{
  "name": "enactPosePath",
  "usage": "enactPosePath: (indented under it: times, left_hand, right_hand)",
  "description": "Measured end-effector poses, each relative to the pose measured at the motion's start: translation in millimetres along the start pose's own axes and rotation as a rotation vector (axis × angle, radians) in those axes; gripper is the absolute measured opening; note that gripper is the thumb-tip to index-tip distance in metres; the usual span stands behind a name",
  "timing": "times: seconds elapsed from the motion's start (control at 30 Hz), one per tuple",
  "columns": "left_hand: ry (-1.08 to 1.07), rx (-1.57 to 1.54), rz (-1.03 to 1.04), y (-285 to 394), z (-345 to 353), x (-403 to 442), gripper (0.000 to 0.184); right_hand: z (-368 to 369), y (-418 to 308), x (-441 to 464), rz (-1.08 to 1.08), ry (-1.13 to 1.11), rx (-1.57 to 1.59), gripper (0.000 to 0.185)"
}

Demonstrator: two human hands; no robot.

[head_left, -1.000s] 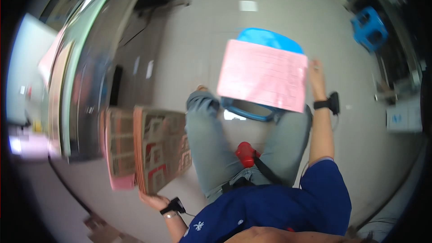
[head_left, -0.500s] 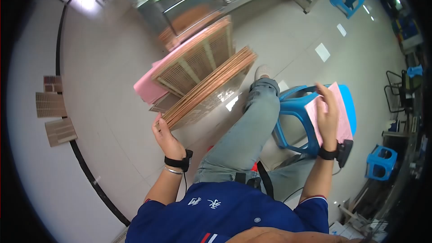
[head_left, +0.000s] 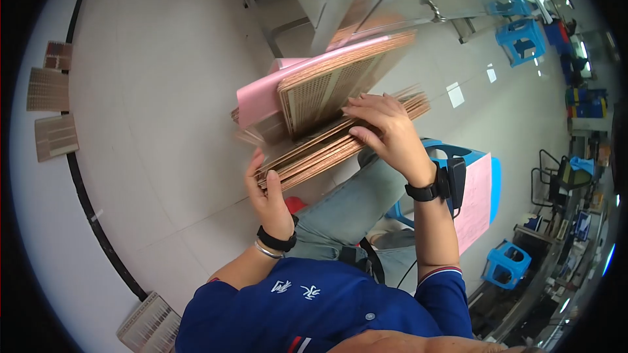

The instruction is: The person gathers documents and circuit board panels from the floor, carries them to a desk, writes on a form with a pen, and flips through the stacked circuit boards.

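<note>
A stack of thin copper-edged circuit board panels [head_left: 320, 163] stands on edge, slanting across the space in front of me. My left hand [head_left: 269, 202] is closed around its near left end, thumb on one side and fingers on the other. Toward the right end, my right hand [head_left: 389, 134] lies over the upper edges, with fingers and thumb gripping them. The panels are slightly fanned. Just behind them leans another group of panels [head_left: 347, 75] with a gridded face, backed by a pink sheet [head_left: 265, 99].
A metal cabinet [head_left: 399, 10] stands behind the panels. To my right is a blue stool [head_left: 495, 176] with a pink sheet [head_left: 476, 202] on it. More blue stools [head_left: 521, 40] stand farther off. Several boards [head_left: 49, 88] lean along the left wall.
My right hand has moved left from the pink sheet on the stool onto the panels. My left hand now wraps farther around their end. The view has shifted.
</note>
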State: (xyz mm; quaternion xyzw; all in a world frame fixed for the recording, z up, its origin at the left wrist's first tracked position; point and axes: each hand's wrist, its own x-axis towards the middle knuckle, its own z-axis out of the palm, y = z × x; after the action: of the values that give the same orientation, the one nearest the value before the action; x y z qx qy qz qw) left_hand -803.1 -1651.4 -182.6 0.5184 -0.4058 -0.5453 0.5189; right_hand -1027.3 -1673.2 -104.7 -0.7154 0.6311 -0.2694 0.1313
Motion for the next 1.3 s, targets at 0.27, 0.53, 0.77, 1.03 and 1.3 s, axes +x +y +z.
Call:
enactPosePath:
  times: [0.27, 0.53, 0.77, 1.03, 1.3]
  left_hand:
    - [-0.041, 0.051, 0.041, -0.8, -0.8, -12.0, 0.043]
    - [-0.094, 0.003, -0.007, 9.5, 0.5, -16.9, 0.053]
    - [-0.1, 0.032, 0.027, 11.9, -1.9, -15.1, 0.059]
    - [-0.135, 0.0, -0.055, 20.7, -2.6, -14.1, 0.059]
    - [-0.137, -0.012, -0.048, 18.8, -3.3, -13.0, 0.059]
  right_hand:
    - [3.3, 11.9, -1.6, 0.032, -0.259, -0.01, 0.033]
    - [1.1, 10.1, -1.9, 0.088, -0.297, 0.019, 0.034]
    - [2.5, 6.2, 2.0, 0.146, -0.298, 0.047, 0.034]
    - [5.5, 9.0, 0.6, 0.126, -0.27, 0.02, 0.035]
    - [-0.6, 9.0, 4.1, 0.044, -0.343, 0.036, 0.043]
